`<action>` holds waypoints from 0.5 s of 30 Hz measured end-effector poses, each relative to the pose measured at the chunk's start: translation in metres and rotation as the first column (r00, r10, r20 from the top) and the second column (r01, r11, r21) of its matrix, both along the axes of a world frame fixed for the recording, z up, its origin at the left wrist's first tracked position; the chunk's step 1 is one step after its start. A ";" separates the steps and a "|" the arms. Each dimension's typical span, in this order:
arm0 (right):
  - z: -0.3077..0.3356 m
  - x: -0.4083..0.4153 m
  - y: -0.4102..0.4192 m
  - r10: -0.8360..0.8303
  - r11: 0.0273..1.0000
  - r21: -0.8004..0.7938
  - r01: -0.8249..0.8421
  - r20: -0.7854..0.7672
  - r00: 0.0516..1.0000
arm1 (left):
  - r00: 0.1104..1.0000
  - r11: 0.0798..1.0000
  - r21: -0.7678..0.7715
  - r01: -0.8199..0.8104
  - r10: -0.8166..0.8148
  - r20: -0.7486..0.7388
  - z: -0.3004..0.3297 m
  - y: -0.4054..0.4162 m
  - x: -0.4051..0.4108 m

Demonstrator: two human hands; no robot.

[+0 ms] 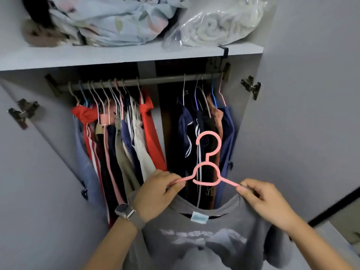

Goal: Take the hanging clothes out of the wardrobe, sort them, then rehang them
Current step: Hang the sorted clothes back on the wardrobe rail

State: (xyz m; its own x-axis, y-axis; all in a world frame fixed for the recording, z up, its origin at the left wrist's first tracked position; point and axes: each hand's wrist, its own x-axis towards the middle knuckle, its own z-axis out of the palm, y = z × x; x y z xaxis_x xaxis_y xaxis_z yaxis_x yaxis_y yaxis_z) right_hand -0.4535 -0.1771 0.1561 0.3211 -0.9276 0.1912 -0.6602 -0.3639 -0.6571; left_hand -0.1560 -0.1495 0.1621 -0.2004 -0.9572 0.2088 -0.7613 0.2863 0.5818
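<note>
A grey T-shirt [210, 240] with pale print hangs below a pink plastic hanger [207, 164], held up in front of the open wardrobe. My left hand [155, 193], with a watch on its wrist, pinches the hanger's left arm together with the shirt's shoulder. My right hand [265, 201] pinches the right arm's tip and the collar edge. The hanger's hook points up, well below the metal rail [159, 80]. Several garments hang on the rail in a left group [120, 137] and a right group [204, 121].
A shelf [116, 55] above the rail carries bundled floral bedding [109, 18] and a plastic bag of white fabric [220, 24]. Both wardrobe doors [39, 172] stand open at the sides. A gap on the rail separates the two clothing groups.
</note>
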 end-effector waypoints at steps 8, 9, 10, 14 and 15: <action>0.007 -0.008 -0.080 -0.151 0.898 0.440 -0.007 0.323 0.934 | 0.950 0.997 0.075 -0.009 0.032 -0.312 -0.017 -0.130 0.046; 0.014 -0.009 -0.083 -0.127 0.851 0.518 -0.082 0.355 0.926 | 0.942 0.992 0.121 -0.023 0.062 -0.330 -0.019 -0.150 0.052; 0.022 -0.006 -0.085 -0.096 0.799 0.580 -0.157 0.381 0.920 | 0.958 0.991 0.120 -0.067 0.098 -0.268 -0.023 -0.167 0.058; 0.040 0.026 -0.095 -0.065 0.737 0.613 -0.285 0.484 0.872 | 0.770 0.955 -0.193 -0.227 0.297 0.565 -0.035 -0.225 0.088; 0.042 0.037 -0.101 -0.099 0.746 0.606 -0.278 0.513 0.853 | 0.710 0.961 -0.104 -0.256 0.260 0.654 -0.037 -0.234 0.096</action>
State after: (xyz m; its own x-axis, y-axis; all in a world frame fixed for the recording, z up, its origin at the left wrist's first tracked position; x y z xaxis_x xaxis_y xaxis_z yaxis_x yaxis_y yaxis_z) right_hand -0.4163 -0.2776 0.1976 0.4467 -0.8494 -0.2811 -0.1713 0.2272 -0.9587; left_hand -0.0601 -0.3835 0.1249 -0.0345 -0.9915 0.1252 -0.9955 0.0230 -0.0919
